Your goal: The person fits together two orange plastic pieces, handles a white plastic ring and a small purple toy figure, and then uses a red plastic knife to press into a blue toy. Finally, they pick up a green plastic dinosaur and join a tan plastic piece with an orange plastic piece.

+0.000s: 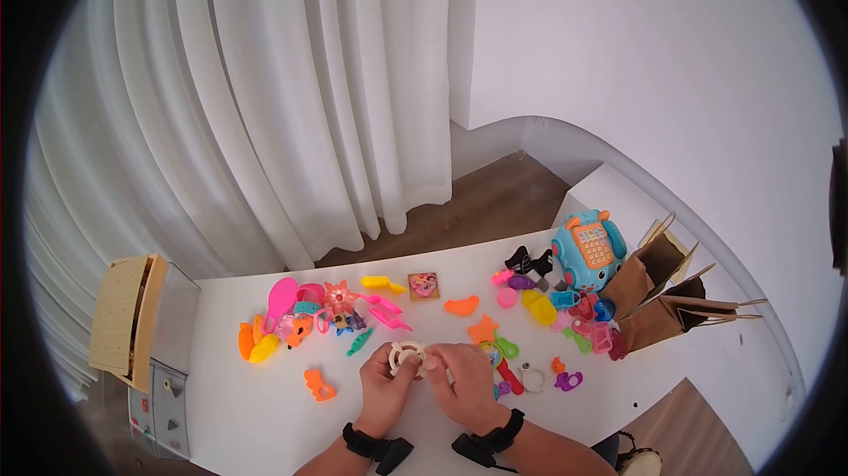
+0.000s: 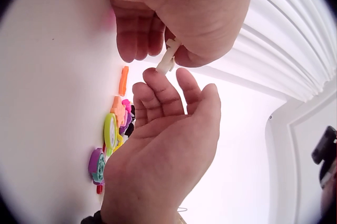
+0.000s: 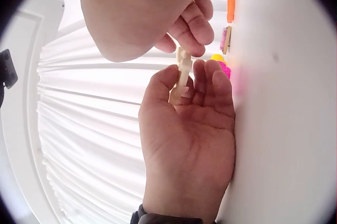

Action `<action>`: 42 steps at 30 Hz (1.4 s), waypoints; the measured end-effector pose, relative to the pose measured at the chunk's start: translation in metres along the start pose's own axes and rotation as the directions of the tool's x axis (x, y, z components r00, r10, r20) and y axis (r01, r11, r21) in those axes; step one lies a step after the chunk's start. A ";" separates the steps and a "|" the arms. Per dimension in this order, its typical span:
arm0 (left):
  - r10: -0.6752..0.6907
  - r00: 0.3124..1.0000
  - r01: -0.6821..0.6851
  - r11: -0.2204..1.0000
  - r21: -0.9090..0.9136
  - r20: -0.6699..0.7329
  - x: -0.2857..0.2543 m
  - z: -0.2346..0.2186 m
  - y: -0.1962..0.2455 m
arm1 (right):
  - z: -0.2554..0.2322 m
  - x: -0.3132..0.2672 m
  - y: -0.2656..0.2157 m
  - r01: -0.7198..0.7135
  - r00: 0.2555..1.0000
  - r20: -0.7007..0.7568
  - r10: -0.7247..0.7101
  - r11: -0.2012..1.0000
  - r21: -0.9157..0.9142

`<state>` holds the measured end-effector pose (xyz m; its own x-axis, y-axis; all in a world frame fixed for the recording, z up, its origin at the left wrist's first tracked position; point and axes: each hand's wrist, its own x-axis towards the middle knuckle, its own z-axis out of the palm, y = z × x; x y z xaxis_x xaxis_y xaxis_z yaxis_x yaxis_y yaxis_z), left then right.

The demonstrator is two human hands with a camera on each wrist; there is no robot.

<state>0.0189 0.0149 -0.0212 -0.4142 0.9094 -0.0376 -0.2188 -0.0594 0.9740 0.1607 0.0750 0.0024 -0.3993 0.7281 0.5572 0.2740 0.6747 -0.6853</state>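
A cream-coloured ring-shaped toy (image 1: pixel 395 358) is held up over the white table in front of the body. My left hand (image 1: pixel 382 388) pinches it between thumb and fingers. The left wrist view shows the ring (image 2: pixel 167 60) edge-on, as a thin slab with small raised parts. At its other side is my right hand (image 1: pixel 465 388), a fingertip right at the ring's edge and the thumb apart. In the right wrist view, the left hand (image 3: pixel 187 129) grips the ring (image 3: pixel 181 76) with its palm facing the camera, while the right hand's fingertips come down near the ring's top end.
Left of the hands lie a pink paddle (image 1: pixel 282 298), an orange bear-shaped piece (image 1: pixel 319 385) and several small toys. A picture block (image 1: pixel 423 286) sits at the back. To the right are a blue toy phone (image 1: pixel 590 251), brown paper bags (image 1: pixel 652 286) and several bright toys.
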 end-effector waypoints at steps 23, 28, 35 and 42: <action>0.004 1.000 -0.004 1.000 -0.008 -0.014 0.000 0.002 0.000 | 0.000 0.004 -0.002 0.043 0.998 -0.035 -0.042 0.999 0.027; 0.001 1.000 -0.001 1.000 0.014 -0.029 0.000 0.000 -0.002 | 0.003 -0.002 0.006 0.025 1.000 0.018 -0.025 1.000 -0.012; 0.010 1.000 -0.009 0.999 0.033 -0.025 0.000 0.000 -0.002 | 0.000 0.006 0.002 0.147 0.988 -0.043 -0.148 0.989 -0.028; 0.014 1.000 -0.014 1.000 0.008 -0.017 0.000 0.000 -0.002 | 0.001 -0.004 0.007 0.068 0.998 0.006 -0.068 0.998 0.011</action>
<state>0.0197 0.0155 -0.0233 -0.4324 0.9013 -0.0281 -0.2058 -0.0683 0.9762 0.1632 0.0766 -0.0057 -0.4223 0.6795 0.6000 0.2361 0.7215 -0.6509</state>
